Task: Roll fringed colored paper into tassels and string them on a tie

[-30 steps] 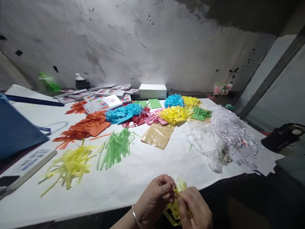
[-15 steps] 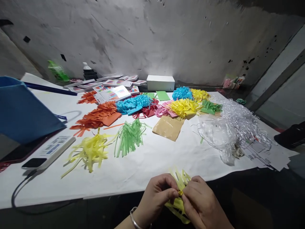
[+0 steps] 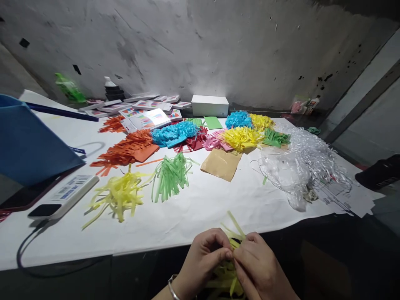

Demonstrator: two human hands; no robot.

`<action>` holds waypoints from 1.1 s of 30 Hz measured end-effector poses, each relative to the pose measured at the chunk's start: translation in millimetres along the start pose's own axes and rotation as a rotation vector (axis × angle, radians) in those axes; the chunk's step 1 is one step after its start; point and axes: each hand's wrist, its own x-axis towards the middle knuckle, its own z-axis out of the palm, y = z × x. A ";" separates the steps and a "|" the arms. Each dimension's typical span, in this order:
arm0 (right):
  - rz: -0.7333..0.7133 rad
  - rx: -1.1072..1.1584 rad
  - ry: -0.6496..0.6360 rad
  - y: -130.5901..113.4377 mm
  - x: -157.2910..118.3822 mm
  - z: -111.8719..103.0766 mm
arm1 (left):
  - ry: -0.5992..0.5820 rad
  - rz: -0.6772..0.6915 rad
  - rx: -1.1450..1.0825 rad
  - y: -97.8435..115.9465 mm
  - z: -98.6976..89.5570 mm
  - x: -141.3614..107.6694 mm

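Note:
Both hands meet just off the table's front edge, around a bunch of yellow paper strips. My left hand, with a bracelet at its wrist, pinches the bunch between thumb and forefinger. My right hand is closed on it from the right, its fingertips touching those of the left. Strips stick up between the hands and hang below them. On the table lie a loose yellow tassel and a light green tassel.
White-covered table with orange, blue and yellow fringe bundles, a brown packet, clear plastic strands, a white device with a cable, a blue box and a white box.
My hands stay pinched together on the yellow strips, the right slightly further left. The upper strips have shifted and the lower ones spread more to the left. The camera view has moved slightly.

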 end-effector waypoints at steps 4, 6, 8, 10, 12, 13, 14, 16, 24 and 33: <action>0.056 0.019 -0.018 0.0 -2.1 0.7 | -0.034 0.018 0.090 2.9 -4.1 -1.5; 0.109 0.007 0.021 0.8 -6.3 3.6 | -0.079 0.014 0.159 5.7 -6.7 -1.8; 0.153 0.031 0.027 1.7 -11.2 6.8 | -0.108 0.015 0.225 8.5 -8.6 -2.4; 0.190 0.083 0.018 2.3 -15.5 9.4 | -0.103 0.021 0.264 10.4 -9.0 -3.1; 0.210 0.122 0.046 2.4 -18.4 11.2 | -0.080 0.029 0.272 11.0 -7.9 -3.5; 0.210 0.124 0.068 2.4 -19.4 11.8 | -0.071 0.031 0.269 10.9 -7.0 -3.6; 0.200 0.119 0.087 2.4 -20.3 12.4 | -0.064 0.033 0.268 10.7 -6.0 -3.5; 0.175 0.110 0.100 2.6 -22.2 13.2 | -0.065 0.037 0.274 10.1 -4.1 -3.3; 0.231 0.125 0.062 5.3 -31.5 19.4 | -0.074 0.015 0.330 3.3 -0.5 -6.2; 0.166 0.075 0.218 10.1 -34.0 32.7 | -0.005 -0.032 0.241 -6.0 1.9 -8.9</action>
